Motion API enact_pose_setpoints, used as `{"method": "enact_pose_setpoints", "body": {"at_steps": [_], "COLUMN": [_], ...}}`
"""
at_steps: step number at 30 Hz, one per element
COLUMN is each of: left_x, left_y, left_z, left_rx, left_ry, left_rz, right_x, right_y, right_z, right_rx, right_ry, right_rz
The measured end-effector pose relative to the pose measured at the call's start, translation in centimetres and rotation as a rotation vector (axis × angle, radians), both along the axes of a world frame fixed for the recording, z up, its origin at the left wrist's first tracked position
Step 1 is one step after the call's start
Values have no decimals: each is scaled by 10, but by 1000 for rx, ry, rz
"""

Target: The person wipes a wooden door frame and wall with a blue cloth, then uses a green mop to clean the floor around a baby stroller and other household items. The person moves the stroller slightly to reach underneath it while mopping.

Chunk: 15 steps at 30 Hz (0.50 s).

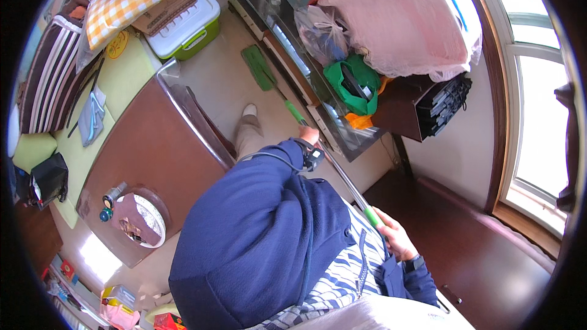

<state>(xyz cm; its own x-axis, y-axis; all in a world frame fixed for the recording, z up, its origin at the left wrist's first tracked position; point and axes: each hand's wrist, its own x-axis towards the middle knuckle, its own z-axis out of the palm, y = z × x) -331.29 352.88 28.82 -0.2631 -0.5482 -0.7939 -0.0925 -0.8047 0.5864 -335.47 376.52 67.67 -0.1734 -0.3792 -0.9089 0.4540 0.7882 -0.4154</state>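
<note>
A flat mop's green head (259,68) lies on the floor beside the low glass-topped cabinet. Its metal pole (346,176) runs diagonally down towards my body. My left hand (310,134), with a strapped device on the wrist, grips the pole just above its lower green section. Nearer my body, my right hand (395,236) is closed around the pole by the green upper grip (371,216). My shoe (250,110) shows on the floor below the mop head, left of the pole.
The glass-topped cabinet (353,149) borders the floor on the right, with a green bag (351,85) on it. At left stands a brown table (151,142) holding a round tray (158,233). A green and white storage box (197,41) sits beyond it, near the sofa (124,87).
</note>
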Motion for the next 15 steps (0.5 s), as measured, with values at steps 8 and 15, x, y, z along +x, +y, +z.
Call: {"method": "enact_pose_setpoints", "body": {"at_steps": [8, 15], "left_x": [29, 57], "left_y": [-189, -269], "left_z": [20, 68], "left_rx": [-163, -94], "left_ry": [107, 23], "left_rz": [-12, -30], "right_x": [-5, 9], "right_y": [-182, -267], "right_z": [-28, -35], "right_rx": [-143, -157], "right_ry": [-196, -296], "right_rz": [-26, -79]}}
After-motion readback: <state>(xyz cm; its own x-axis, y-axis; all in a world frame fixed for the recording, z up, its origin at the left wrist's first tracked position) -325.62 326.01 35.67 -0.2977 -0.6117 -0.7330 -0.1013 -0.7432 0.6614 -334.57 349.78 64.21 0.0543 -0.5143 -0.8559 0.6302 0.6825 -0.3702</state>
